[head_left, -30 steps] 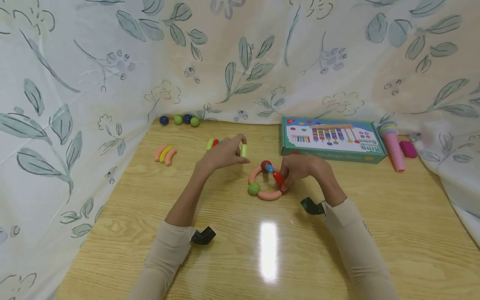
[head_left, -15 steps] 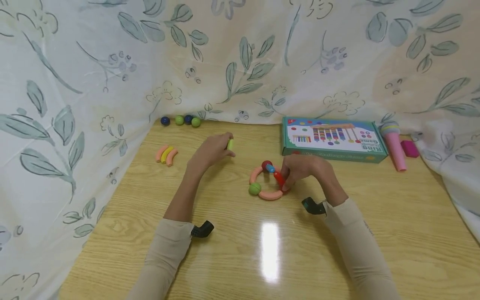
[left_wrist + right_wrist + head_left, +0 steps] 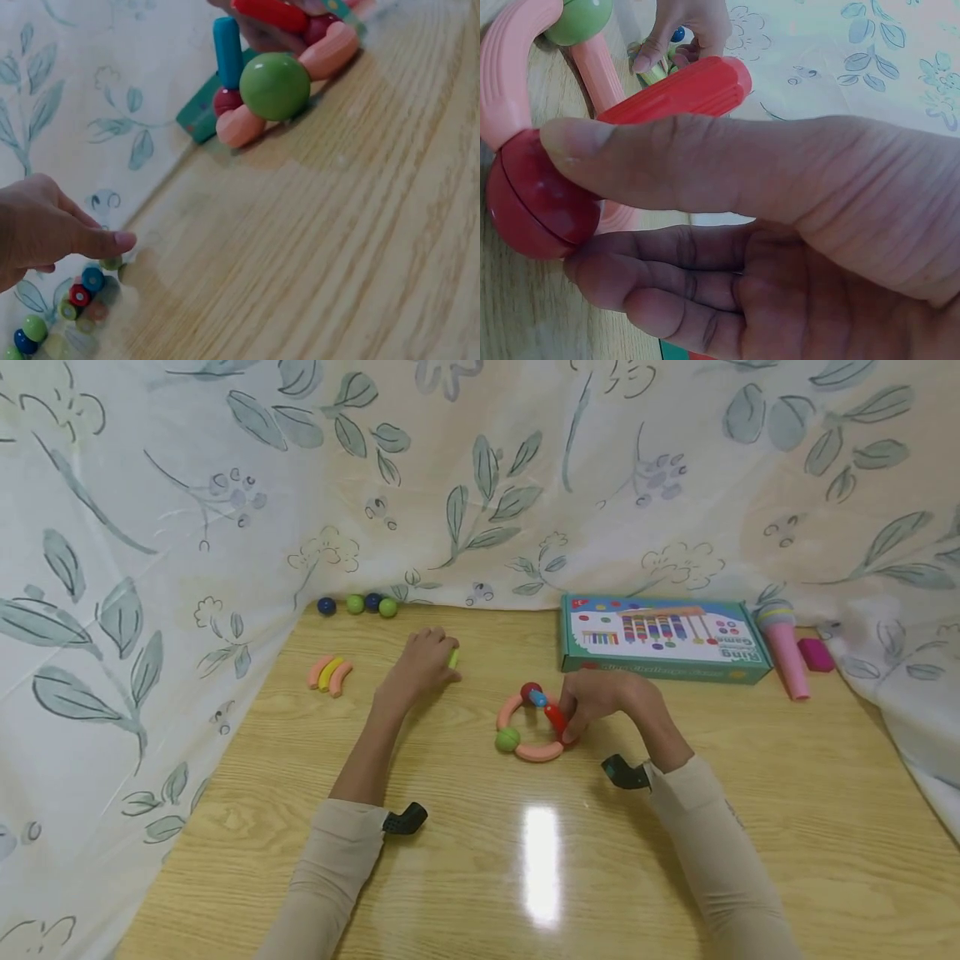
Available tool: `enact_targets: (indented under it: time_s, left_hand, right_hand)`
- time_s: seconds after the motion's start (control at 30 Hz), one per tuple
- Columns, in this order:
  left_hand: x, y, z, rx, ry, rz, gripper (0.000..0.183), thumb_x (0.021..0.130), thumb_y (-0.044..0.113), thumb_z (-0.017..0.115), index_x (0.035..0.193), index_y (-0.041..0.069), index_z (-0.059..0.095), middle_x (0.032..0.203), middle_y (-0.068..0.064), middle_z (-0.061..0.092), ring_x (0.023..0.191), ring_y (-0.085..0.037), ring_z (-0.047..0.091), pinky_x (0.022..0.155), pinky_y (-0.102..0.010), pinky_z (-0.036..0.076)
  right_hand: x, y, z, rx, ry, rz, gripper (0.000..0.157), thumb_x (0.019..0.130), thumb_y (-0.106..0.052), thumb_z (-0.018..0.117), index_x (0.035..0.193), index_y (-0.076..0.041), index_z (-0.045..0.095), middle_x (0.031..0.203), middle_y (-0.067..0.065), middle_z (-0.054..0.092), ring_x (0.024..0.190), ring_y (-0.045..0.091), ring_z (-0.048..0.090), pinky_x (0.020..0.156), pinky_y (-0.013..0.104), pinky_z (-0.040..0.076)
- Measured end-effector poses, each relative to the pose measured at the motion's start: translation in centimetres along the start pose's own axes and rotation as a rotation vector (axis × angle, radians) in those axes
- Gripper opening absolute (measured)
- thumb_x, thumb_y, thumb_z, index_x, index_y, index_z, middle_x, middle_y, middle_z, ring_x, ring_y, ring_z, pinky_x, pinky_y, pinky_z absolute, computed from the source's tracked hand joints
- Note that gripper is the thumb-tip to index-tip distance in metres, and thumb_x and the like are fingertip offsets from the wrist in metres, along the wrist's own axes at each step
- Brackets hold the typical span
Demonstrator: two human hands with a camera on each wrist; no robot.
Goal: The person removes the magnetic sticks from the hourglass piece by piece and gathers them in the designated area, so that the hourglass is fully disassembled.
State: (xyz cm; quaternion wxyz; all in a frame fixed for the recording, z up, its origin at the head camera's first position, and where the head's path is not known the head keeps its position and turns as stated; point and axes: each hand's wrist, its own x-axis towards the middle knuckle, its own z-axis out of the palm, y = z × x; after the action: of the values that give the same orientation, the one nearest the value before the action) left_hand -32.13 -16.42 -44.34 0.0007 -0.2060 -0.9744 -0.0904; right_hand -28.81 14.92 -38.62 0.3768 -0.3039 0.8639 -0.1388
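Note:
My left hand (image 3: 420,667) is low over the table, left of centre, with a light green stick (image 3: 454,658) between thumb and fingers. Beside that stick in the left wrist view lie a blue stick (image 3: 93,278), a red stick (image 3: 79,295) and a yellow-green stick; the hand hides them in the head view. My right hand (image 3: 611,693) pinches a dark red ball (image 3: 536,199) in a ring of curved salmon pieces (image 3: 540,752). A red stick (image 3: 556,720) rises from this ball. The ring also has a green ball (image 3: 507,740) and another red ball bearing a blue stick (image 3: 537,698).
Curved salmon and yellow pieces (image 3: 330,674) lie at the left. Blue and green balls (image 3: 371,603) line the back edge by the patterned cloth (image 3: 480,485). A teal game box (image 3: 667,670), a pink toy microphone (image 3: 787,656) and a magenta block (image 3: 816,655) are at the back right.
My left hand has carried the light green stick left and lowered it toward the other sticks, covering them in the head view. The right hand keeps its grip on the red ball.

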Motion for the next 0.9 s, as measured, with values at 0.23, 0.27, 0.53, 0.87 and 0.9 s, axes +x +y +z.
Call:
enact_targets:
  time_s: [0.23, 0.27, 0.53, 0.87, 0.9]
  left_hand:
    - [-0.7, -0.7, -0.1, -0.027, 0.015, -0.024, 0.06, 0.095, 0.04, 0.076, 0.142, 0.005, 0.062, 0.129, -0.017, 0.049, 0.117, -0.034, 0.039, 0.1, -0.049, 0.034]
    - [-0.8, -0.8, -0.1, -0.029, 0.012, -0.027, 0.06, 0.095, 0.039, 0.076, 0.142, 0.006, 0.062, 0.13, -0.018, 0.049, 0.118, -0.034, 0.038, 0.1, -0.049, 0.033]
    - [-0.7, -1.0, -0.1, -0.089, 0.018, -0.011, 0.053, 0.097, 0.035, 0.074, 0.143, 0.011, 0.063, 0.129, -0.017, 0.049, 0.116, -0.034, 0.038, 0.097, -0.05, 0.032]
    - [0.0, 3.8, -1.2, -0.326, -0.001, 0.275, 0.044, 0.099, 0.027, 0.073, 0.137, 0.006, 0.067, 0.123, -0.022, 0.062, 0.111, -0.037, 0.057, 0.097, -0.047, 0.047]
    - [0.1, 4.7, -1.3, -0.348, -0.028, 0.324, 0.045, 0.098, 0.026, 0.074, 0.137, 0.005, 0.067, 0.124, -0.022, 0.064, 0.111, -0.036, 0.06, 0.097, -0.045, 0.05]
  right_hand:
    - [-0.1, -0.2, 0.0, -0.002, 0.001, 0.0, 0.009, 0.09, -0.023, 0.082, 0.089, -0.015, 0.084, 0.067, -0.011, 0.05, 0.071, 0.008, 0.037, 0.063, 0.027, 0.024]
    - [-0.1, -0.2, 0.0, -0.002, 0.001, -0.001, 0.009, 0.09, -0.023, 0.082, 0.09, -0.014, 0.084, 0.067, -0.01, 0.051, 0.071, 0.008, 0.038, 0.063, 0.027, 0.025]
    - [-0.2, -0.2, 0.1, 0.007, 0.008, 0.009, 0.011, 0.09, -0.024, 0.083, 0.09, -0.013, 0.083, 0.068, -0.01, 0.052, 0.071, 0.008, 0.038, 0.063, 0.027, 0.025]
    - [0.0, -0.1, 0.0, -0.001, 0.003, 0.007, 0.009, 0.091, -0.024, 0.082, 0.092, -0.014, 0.083, 0.072, -0.01, 0.058, 0.073, 0.009, 0.042, 0.066, 0.027, 0.032]
    - [0.0, -0.2, 0.0, -0.001, 0.002, 0.008, 0.01, 0.091, -0.024, 0.082, 0.092, -0.014, 0.084, 0.073, -0.01, 0.06, 0.074, 0.009, 0.043, 0.067, 0.026, 0.034]
